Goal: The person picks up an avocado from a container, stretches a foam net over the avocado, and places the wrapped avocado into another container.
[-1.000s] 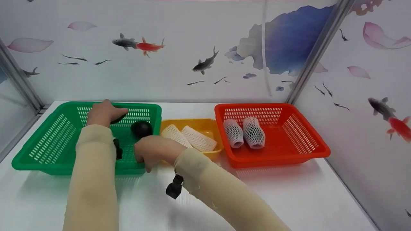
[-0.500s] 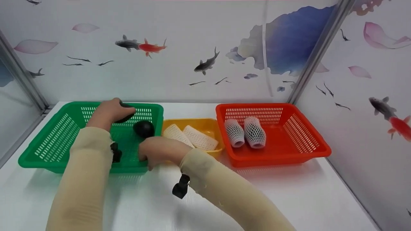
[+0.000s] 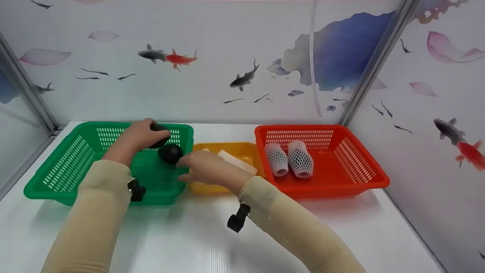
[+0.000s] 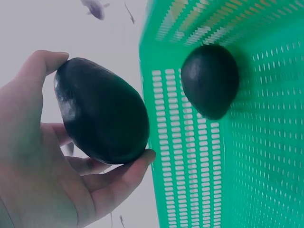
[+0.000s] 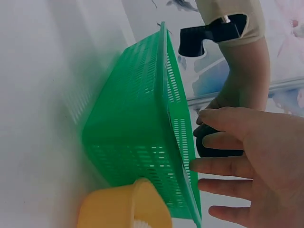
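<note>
My left hand grips a dark avocado by its two ends, thumb on one side and fingers on the other, above the back right part of the green basket. A second dark avocado lies in that basket near its right wall, just below the held one. My right hand has its fingers spread and straight, holding nothing. It hovers at the green basket's right rim, over the yellow basket. White foam net sleeves lie in the yellow basket, partly hidden by my right hand.
A red basket stands on the right, with two puffed-out foam net sleeves along its left side. All three baskets stand side by side on a white table, against a wall printed with fish.
My left hand has carried its avocado to the right, over the second one. The right hand has left the green basket's front right corner, moved right and spread its fingers.
</note>
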Demonstrator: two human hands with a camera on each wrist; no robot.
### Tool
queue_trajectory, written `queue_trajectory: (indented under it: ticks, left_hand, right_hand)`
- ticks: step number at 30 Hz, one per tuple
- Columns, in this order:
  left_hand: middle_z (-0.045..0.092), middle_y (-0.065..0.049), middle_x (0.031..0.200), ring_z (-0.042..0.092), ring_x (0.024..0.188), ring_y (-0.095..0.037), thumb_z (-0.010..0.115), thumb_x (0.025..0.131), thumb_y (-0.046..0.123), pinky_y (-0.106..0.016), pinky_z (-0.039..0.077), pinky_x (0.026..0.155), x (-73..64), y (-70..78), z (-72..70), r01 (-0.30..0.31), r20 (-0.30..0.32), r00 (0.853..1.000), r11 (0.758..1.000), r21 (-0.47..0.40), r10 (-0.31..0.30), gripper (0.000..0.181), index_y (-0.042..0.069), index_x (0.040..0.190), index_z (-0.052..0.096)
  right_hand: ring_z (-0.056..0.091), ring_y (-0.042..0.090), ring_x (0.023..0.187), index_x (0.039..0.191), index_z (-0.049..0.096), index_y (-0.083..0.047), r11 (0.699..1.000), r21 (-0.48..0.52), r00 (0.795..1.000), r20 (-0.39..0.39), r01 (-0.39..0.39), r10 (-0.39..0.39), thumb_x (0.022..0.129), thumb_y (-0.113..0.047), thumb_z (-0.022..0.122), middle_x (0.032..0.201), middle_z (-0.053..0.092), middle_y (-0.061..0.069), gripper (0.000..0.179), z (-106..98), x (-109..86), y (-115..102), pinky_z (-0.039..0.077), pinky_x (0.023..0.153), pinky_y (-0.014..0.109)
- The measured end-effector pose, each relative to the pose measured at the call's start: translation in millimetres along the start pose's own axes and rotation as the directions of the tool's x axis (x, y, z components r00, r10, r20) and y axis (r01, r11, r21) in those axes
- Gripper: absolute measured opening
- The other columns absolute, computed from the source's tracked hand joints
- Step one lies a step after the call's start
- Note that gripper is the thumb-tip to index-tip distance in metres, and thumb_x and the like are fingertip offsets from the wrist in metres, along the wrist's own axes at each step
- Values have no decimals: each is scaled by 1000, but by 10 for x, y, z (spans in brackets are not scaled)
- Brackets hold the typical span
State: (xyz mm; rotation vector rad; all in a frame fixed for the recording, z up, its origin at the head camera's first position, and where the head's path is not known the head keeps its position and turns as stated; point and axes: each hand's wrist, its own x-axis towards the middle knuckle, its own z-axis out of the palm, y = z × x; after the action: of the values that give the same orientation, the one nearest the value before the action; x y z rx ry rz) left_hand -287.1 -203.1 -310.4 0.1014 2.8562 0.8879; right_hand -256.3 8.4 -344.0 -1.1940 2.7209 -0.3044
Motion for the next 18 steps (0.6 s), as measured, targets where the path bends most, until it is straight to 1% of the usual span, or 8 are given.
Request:
queue_trajectory:
  ticks: [3, 5, 7, 12, 14, 18]
  left_hand:
    - [46, -27, 136, 46, 114, -41, 52, 92, 57, -59, 39, 99, 1, 73, 59, -17, -9, 1000, 1000, 25, 17, 80, -1, 144, 35]
    - [44, -26, 139, 46, 117, -42, 53, 91, 58, -59, 38, 100, 1, 116, 97, -27, -11, 1000, 998, 48, 27, 82, 0, 145, 34]
    - [44, -26, 140, 46, 118, -42, 53, 91, 59, -59, 38, 101, -8, 158, 125, -33, -15, 999, 998, 60, 34, 82, 0, 146, 34]
    - [45, -25, 139, 46, 116, -40, 54, 91, 59, -57, 41, 99, -54, 267, 179, -60, -18, 998, 996, 62, 61, 80, 1, 144, 36]
    - [46, -24, 137, 47, 115, -39, 54, 91, 60, -57, 42, 98, -78, 304, 206, -70, -16, 997, 996, 57, 71, 80, 3, 143, 37]
    - [49, -21, 134, 49, 113, -37, 54, 89, 63, -55, 43, 96, -140, 360, 262, -86, -6, 996, 995, 45, 86, 80, 4, 141, 39]
  right_hand:
    - [58, 13, 104, 128, 64, -20, 998, 48, 997, -49, -50, 52, 94, -37, 64, 118, 66, -7, 39, 7, -56, 122, 47, 95, 29]
    - [59, 15, 108, 130, 63, -21, 993, 89, 994, -68, -80, 87, 94, -37, 64, 120, 66, -6, 40, 17, -93, 183, 47, 96, 32]
    - [59, 17, 110, 130, 63, -19, 990, 106, 992, -78, -95, 103, 94, -36, 64, 121, 66, -4, 40, 28, -118, 233, 47, 97, 34]
    - [59, 19, 111, 129, 63, -13, 982, 125, 985, -84, -142, 153, 95, -34, 64, 122, 66, 0, 40, 30, -163, 325, 47, 97, 33]
    - [59, 18, 111, 129, 63, -14, 976, 150, 981, -82, -161, 174, 94, -34, 65, 121, 65, -1, 40, 27, -180, 353, 47, 97, 32]
    - [59, 20, 111, 132, 59, -12, 966, 193, 979, -75, -171, 188, 95, -34, 65, 122, 64, 3, 43, 17, -219, 383, 47, 97, 33]
